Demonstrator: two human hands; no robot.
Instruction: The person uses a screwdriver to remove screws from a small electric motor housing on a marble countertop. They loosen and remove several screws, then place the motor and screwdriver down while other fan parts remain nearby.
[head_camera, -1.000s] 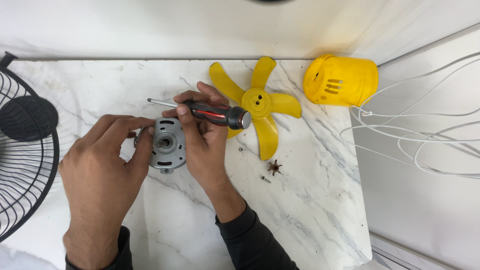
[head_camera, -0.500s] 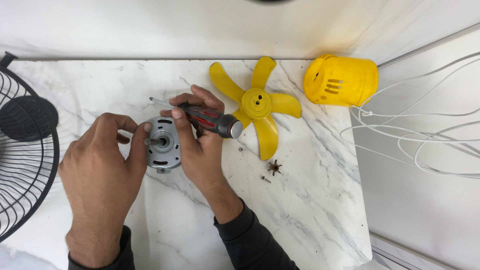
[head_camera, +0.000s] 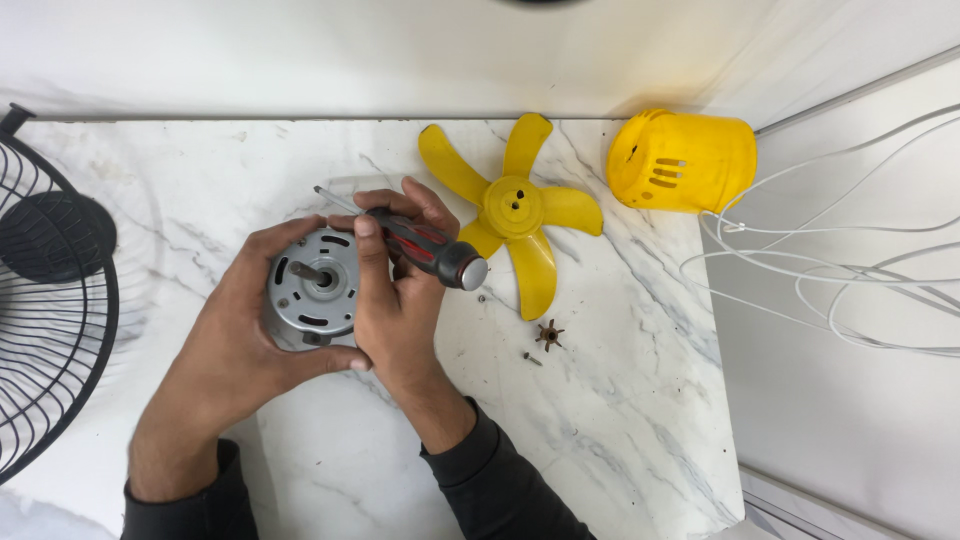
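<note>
on a marble tabletop (head_camera: 600, 420), the left hand (head_camera: 235, 350) is cupping a grey fan motor (head_camera: 312, 285) — the right hand (head_camera: 395, 290) is gripping a red-and-black screwdriver (head_camera: 425, 247) while steadying the motor, beside a yellow fan blade (head_camera: 515, 215).

A single head-worn camera looks steeply, perhaps vertically, down at close range onto the marble table (head_camera: 600, 420).

No packages, labels, signs or screens anywhere in view.
</note>
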